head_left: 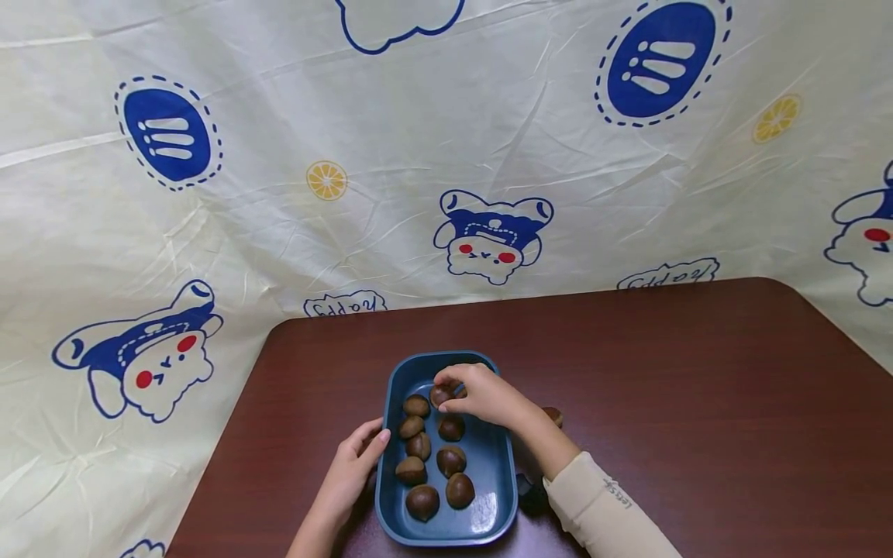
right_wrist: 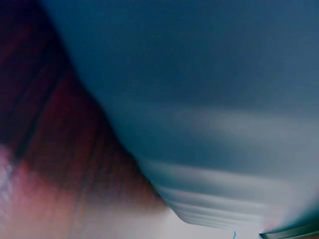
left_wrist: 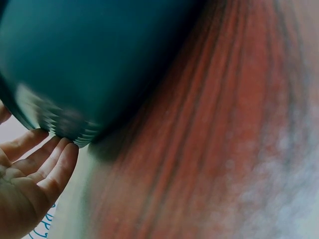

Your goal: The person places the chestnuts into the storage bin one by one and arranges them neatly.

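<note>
A blue rectangular tray (head_left: 497, 508) with rounded corners holds several glossy brown chestnuts in two rough columns, one of them a large chestnut (head_left: 422, 503) at the near end. My left hand (head_left: 352, 465) grips the tray's left side, thumb at the rim; in the left wrist view its fingertips (left_wrist: 70, 149) touch the outer wall. Over the far part of the tray, my right hand (head_left: 481, 395) pinches a chestnut (head_left: 442, 396) between thumb and fingers. In the right wrist view only the tray's outer wall (right_wrist: 209, 139) fills most of the picture; the hand is out of sight there.
Another chestnut (head_left: 553, 416) lies on the dark red-brown table (head_left: 698, 403), partly hidden behind the right forearm. A black object (head_left: 532, 496) shows between the tray and the right sleeve. Behind the table hangs a pale printed cloth (head_left: 391, 232).
</note>
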{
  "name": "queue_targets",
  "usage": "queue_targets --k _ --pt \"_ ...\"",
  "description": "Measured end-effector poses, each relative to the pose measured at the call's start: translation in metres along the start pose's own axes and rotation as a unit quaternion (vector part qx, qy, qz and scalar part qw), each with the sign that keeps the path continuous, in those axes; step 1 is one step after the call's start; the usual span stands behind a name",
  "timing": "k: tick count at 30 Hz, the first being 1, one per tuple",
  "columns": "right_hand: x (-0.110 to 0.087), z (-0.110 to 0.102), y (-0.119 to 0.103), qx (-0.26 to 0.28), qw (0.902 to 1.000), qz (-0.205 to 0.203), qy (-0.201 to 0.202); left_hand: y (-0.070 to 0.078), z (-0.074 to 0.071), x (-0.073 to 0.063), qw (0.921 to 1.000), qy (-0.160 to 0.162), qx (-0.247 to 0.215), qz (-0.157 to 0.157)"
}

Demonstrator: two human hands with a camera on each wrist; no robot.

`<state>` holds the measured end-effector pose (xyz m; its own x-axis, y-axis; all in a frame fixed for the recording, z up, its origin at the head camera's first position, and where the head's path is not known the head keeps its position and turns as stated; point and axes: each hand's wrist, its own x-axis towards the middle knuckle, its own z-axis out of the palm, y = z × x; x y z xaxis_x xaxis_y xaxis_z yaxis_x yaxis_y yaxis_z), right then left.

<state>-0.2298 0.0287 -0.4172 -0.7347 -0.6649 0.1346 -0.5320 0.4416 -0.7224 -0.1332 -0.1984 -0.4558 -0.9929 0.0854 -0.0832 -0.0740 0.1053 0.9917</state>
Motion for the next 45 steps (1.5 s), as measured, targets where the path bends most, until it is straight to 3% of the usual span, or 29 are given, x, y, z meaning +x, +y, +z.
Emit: queue_targets --k 8,14,33,45 --pt "0.002 0.004 -0.001 -0.061 0.9975 0.006 -0.037 0.000 0.000 0.000 1.0000 -0.001 0.003 0.002" --pt "0.002 0.005 -0.001 -0.069 0.9965 0.016 -0.043 0.001 -0.001 0.000 1.0000 -0.004 0.004 0.003" --pt "-0.004 -0.002 0.000 0.029 0.9994 0.001 -0.019 0.001 0.001 0.000 1.0000 0.001 0.008 0.003" --pt "-0.019 -0.017 0.001 0.050 0.9986 0.007 0.013 0.001 0.000 -0.001 1.0000 0.002 0.005 0.002"
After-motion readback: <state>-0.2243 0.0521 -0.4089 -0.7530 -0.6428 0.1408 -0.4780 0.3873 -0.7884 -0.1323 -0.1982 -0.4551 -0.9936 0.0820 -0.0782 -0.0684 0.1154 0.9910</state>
